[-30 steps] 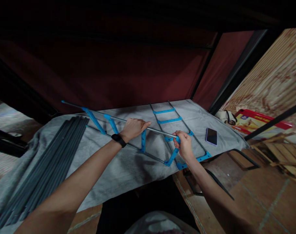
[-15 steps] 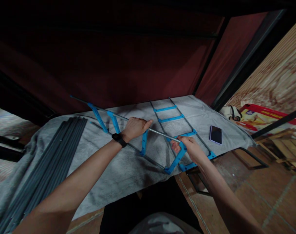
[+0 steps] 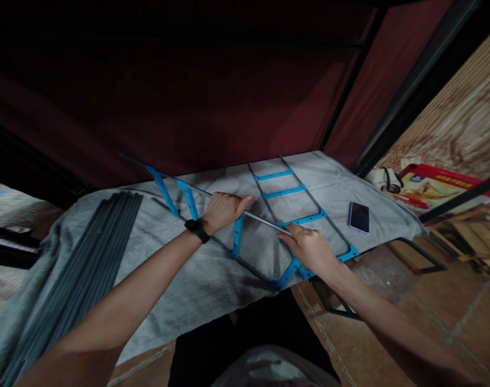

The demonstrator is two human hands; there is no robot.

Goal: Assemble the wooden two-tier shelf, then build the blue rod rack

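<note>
A frame of grey metal tubes joined by blue plastic brackets [image 3: 237,236] stands tilted on the grey cloth. My left hand [image 3: 225,208] is wrapped around its upper tube [image 3: 265,220], near the middle. Close to the near right end, my right hand [image 3: 311,244] grips the same tube and covers the top of the end bracket [image 3: 286,275]. The frame's lower tube [image 3: 255,269] runs along the cloth. Just to the right, a second frame of tubes and blue brackets [image 3: 285,192] lies flat, partly behind my right hand and forearm.
A bundle of grey tubes [image 3: 84,263] lies on the left of the cloth-covered table [image 3: 168,301]. A phone [image 3: 359,217] rests at the right. Beyond the table's right edge are a red and yellow box [image 3: 434,185] and wooden pieces [image 3: 470,236]. A dark red panel [image 3: 213,107] stands behind.
My right hand has shifted from the end bracket's corner, now closing over the top of the tube with the palm down. My left hand keeps its hold. The view has shifted slightly.
</note>
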